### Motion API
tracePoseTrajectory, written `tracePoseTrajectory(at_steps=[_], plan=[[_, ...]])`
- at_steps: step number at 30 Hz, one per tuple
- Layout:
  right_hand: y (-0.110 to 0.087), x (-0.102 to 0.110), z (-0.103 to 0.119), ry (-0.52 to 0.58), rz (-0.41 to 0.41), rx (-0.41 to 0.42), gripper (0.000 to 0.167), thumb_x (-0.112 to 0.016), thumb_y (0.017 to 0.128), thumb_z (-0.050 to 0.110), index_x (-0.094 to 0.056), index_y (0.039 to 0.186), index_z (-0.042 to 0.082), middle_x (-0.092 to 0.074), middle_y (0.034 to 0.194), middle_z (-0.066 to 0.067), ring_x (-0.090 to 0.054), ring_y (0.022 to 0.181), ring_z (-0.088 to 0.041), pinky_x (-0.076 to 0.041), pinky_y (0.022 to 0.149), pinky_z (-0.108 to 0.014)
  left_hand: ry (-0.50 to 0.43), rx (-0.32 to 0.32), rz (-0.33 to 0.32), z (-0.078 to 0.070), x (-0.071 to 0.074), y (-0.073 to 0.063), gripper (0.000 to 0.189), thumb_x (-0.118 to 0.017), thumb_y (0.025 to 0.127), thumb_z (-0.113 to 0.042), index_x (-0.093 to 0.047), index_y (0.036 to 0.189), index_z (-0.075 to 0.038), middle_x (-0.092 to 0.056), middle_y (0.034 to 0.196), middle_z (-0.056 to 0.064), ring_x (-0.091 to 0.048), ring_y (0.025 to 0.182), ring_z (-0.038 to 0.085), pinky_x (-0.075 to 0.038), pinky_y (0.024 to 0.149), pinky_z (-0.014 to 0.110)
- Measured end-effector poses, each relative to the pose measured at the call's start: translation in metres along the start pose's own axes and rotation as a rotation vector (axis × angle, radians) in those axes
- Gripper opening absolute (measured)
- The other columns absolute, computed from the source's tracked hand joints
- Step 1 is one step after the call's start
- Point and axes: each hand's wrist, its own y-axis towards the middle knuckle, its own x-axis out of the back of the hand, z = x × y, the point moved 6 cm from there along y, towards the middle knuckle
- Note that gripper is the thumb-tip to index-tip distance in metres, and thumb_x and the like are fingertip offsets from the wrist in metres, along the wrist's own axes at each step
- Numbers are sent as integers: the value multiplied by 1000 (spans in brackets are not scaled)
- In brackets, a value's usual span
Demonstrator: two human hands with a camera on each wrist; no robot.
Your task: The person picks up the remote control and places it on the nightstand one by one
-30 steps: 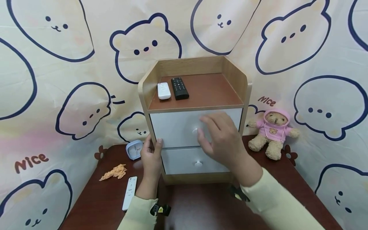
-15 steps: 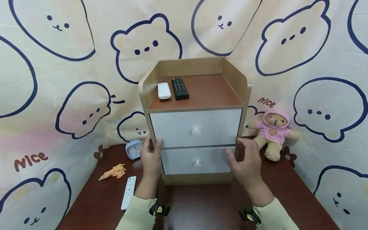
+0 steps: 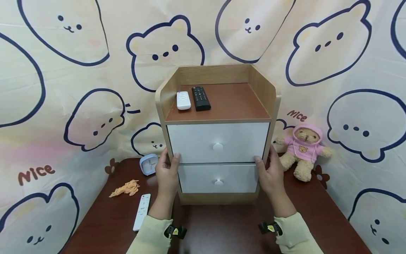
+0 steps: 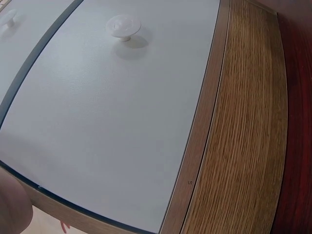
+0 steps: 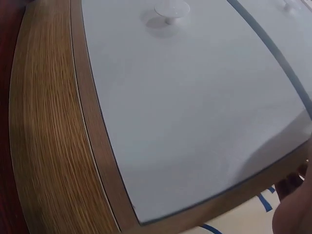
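A small two-drawer cabinet [image 3: 219, 198] in light wood, with white drawer fronts and round white knobs, stands in the middle of the head view. My left hand [image 3: 167, 176] grips its left side, thumb on the front edge and fingers around the side. On the opposite side my right hand [image 3: 272, 176] holds it the same way, thumb by the seam between the drawers. Both drawers are closed. The lower drawer front [image 4: 112, 107] fills much of the left wrist view, and the lower knob [image 5: 171, 9] shows at the top of the right wrist view.
On the cabinet's top shelf lie a white remote [image 3: 183, 100] and a black remote [image 3: 201, 98]. The dark red table [image 3: 104, 218] bears a long white remote [image 3: 142, 211], an orange crumpled bundle [image 3: 126, 188] and a light blue square object [image 3: 148, 164]. A teddy bear [image 3: 302, 150] sits at right.
My right hand has come down from the upper drawer's knob to the cabinet's right side and now grips it. The left hand has stayed on the left side.
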Motion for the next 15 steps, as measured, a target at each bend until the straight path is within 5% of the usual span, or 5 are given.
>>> tracePoseTrajectory(at_steps=[10, 15], plan=[[-2, -14, -3, 65, 10, -96, 30, -55, 113, 14, -55, 138, -2, -64, 124, -21, -52, 112, -14, -39, 96, -28, -3, -7, 2, 2, 0, -2, 42, -67, 108, -13, -64, 150, -11, -70, 129, -2, -62, 123, 18, -52, 100, 23], [-2, -18, -3, 55, -13, -116, 31, -57, 113, 18, -56, 137, -3, -66, 123, -23, -51, 109, -13, -39, 95, -28, 19, -12, 12, 0, 1, -1, 44, -68, 108, -15, -63, 151, -15, -69, 134, -1, -60, 126, 19, -51, 102, 23]])
